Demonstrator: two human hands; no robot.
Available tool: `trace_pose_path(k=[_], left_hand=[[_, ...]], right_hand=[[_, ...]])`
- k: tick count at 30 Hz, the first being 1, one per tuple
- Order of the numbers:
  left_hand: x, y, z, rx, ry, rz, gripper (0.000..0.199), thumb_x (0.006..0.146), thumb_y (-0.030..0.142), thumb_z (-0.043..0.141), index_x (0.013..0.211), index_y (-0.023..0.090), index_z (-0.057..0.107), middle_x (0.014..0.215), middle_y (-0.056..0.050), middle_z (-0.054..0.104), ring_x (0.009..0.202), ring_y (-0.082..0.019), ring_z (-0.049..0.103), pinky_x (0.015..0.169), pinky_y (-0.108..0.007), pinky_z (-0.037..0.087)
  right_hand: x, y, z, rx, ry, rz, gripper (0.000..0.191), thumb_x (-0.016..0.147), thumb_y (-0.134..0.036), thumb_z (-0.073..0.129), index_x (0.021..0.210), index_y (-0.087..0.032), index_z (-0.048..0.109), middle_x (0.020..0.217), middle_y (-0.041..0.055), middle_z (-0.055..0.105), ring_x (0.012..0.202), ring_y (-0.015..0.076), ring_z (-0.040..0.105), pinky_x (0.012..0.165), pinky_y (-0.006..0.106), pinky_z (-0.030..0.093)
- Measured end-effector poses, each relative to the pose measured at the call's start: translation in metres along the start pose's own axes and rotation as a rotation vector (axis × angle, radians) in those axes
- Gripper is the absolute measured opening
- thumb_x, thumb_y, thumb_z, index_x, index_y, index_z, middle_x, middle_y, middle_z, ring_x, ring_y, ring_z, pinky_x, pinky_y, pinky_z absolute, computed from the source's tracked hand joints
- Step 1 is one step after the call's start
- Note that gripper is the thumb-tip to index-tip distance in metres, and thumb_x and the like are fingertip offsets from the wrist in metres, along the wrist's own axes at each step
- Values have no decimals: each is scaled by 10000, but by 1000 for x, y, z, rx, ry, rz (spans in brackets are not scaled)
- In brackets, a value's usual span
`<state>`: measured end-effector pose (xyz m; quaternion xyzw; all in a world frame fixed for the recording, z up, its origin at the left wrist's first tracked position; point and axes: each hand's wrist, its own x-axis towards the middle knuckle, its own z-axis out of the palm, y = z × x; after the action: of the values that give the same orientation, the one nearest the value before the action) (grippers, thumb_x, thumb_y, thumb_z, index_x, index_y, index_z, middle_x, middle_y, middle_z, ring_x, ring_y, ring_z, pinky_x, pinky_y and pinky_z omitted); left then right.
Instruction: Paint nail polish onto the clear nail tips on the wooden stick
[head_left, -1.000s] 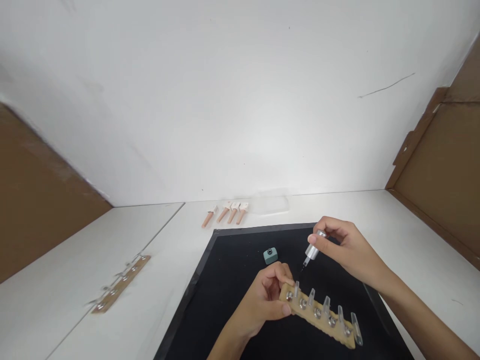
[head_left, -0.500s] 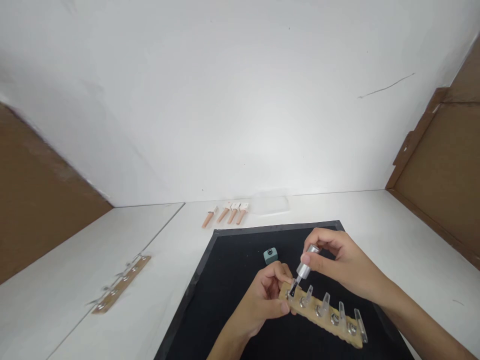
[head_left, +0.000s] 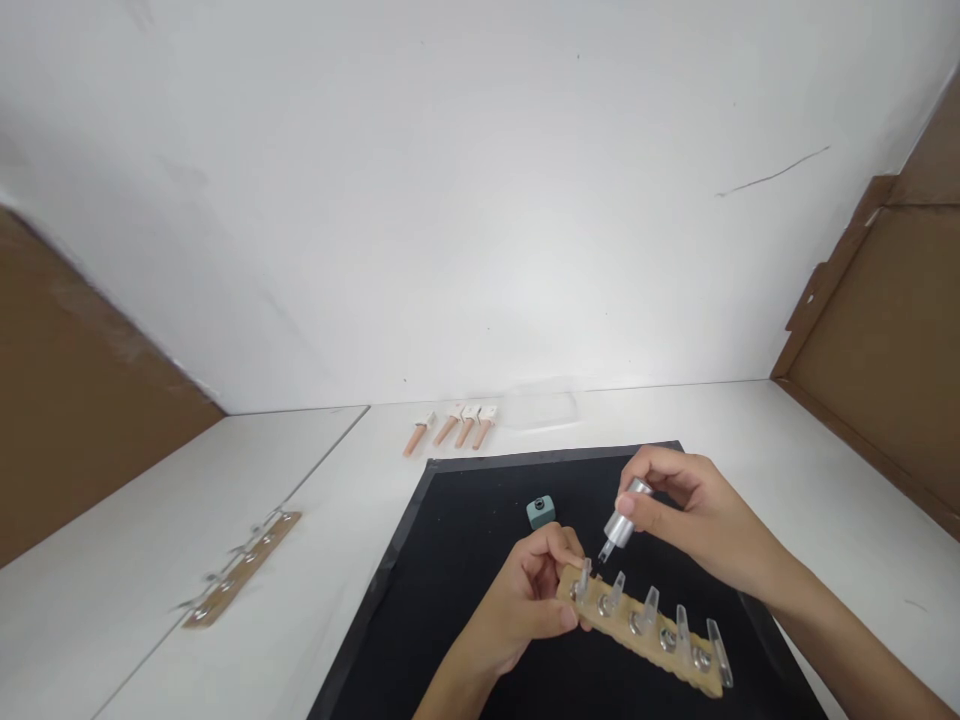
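My left hand pinches the left end of a wooden nail tip stand, which is tilted above the black mat. Several clear nail tips stand up from round silver mounts along it. In my right hand is a nail polish brush, held by its silver cap. The brush points down and left, its dark bristles just above and right of the leftmost nail tip, seemingly apart from it. A teal polish bottle, uncapped, rests on the mat behind my left hand.
Several bottles with peach caps lie at the back of the white table. Beside them is a clear plastic tray. A second nail tip stand lies at left. The black mat is under my hands; cardboard panels flank the table.
My right hand has moved up and to the right, lifting the brush off the leftmost nail tip. My left hand and the stand have hardly moved.
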<state>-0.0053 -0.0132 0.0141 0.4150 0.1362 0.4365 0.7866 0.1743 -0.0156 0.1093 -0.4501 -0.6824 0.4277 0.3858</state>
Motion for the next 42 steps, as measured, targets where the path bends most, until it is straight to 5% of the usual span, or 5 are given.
trace_pose_path(k=[6,34,42], left_hand=[[4,4,5,21,17,-11,285,551,235,800,710,176,571,656,66,551,500,-41,558,496,-156,484],[-4,-1,0,14,10,-6,312,534,241,807,708,181,555,689,51,545,533,-58,554,481,-169,488],[1,5,5,31,21,-27,319,542,246,804,703,174,539,676,52,543,515,-51,549,496,-173,483]], right_hand=[[-2,-4,2,14,-91,-3,171,807,-292,603,674,-208,537,618,-35,484,593,125,450,547,262,381],[3,6,1,-35,57,-7,222,818,-376,570,675,-209,536,621,-26,519,571,125,477,553,271,400],[-2,-4,4,30,-44,1,199,809,-328,589,666,-207,523,613,-30,508,576,122,469,535,259,380]])
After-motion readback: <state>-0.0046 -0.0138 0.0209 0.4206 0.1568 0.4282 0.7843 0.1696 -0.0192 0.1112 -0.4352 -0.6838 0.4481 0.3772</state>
